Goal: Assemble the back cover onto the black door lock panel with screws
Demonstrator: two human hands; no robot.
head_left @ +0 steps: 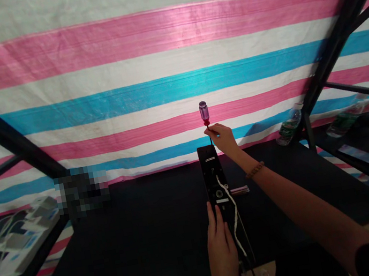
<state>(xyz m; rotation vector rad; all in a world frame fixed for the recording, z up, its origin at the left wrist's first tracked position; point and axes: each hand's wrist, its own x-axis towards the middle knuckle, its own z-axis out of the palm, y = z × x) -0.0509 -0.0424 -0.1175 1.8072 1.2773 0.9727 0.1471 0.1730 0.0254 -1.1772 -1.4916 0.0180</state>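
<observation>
Nearest, the left hand [221, 251] lays outstretched fingers on a black device [209, 179], which lies lengthwise on the black table [145, 240] (the thumb is hidden, so I cannot tell whether that hand clamps it). A white cable [235, 214] trails along the device's right side. Farther off, the right hand [225, 139] pinches the shaft of an upright purple-handled screwdriver [204, 112] at the device's far end. Beyond hangs a striped sheet [128, 100]
</observation>
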